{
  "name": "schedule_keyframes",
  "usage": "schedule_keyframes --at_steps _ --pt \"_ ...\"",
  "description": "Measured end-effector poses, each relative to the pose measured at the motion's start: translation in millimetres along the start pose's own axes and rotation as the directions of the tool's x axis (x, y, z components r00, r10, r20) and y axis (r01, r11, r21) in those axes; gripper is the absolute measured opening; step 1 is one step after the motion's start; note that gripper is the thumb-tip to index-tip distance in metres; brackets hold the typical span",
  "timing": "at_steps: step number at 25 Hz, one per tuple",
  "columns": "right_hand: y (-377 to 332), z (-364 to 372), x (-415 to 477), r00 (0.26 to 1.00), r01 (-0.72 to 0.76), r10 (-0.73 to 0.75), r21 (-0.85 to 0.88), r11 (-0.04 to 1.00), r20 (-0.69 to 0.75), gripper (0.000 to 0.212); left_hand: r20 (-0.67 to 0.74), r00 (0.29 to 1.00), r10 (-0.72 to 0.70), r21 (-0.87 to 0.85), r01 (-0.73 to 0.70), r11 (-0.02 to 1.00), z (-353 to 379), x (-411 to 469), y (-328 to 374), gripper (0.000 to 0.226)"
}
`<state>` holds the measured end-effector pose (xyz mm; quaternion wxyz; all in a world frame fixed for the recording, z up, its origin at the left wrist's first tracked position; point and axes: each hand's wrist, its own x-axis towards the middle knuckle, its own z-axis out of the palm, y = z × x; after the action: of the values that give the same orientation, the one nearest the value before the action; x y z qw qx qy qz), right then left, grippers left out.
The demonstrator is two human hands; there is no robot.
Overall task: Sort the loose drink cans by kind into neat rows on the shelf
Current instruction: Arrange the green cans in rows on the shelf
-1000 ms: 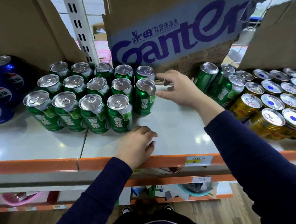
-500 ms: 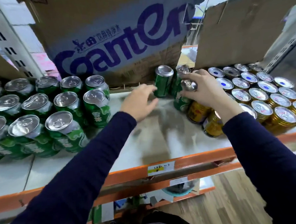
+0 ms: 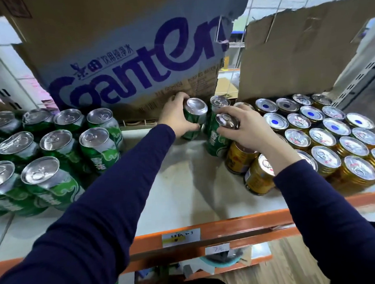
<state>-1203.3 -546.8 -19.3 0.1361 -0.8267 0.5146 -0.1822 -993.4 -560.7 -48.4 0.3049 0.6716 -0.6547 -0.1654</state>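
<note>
**Both hands now on stray green cans**

We look down past the orange front edge of the white metal shelf. Half a second ago our left hand was only reaching. Now its fingers wrap round one shiny green drink can. Our right hand holds a second green can by its top, right beside the round gold cans. A third green can stands just behind. The big tidy group of green cans waits on the left, well apart. We think these two strays can go over there next. The brown cardboard box with purple letters stands at the back.
</note>
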Motion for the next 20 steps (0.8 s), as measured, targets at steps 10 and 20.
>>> schedule_keyframes --at_steps 10,20 --pt "-11.9 -2.8 8.4 0.986 0.112 -0.124 0.097 0.989 0.116 0.054 0.437 0.9 -0.006 0.32 -0.149 0.936 -50.7 -65.7 -42.3 0.087" --pt "-33.8 -0.8 -4.9 0.982 0.108 -0.127 0.139 0.984 0.138 0.046 0.386 0.922 -0.034 0.101 -0.006 0.995 -82.7 -117.4 -33.0 0.056"
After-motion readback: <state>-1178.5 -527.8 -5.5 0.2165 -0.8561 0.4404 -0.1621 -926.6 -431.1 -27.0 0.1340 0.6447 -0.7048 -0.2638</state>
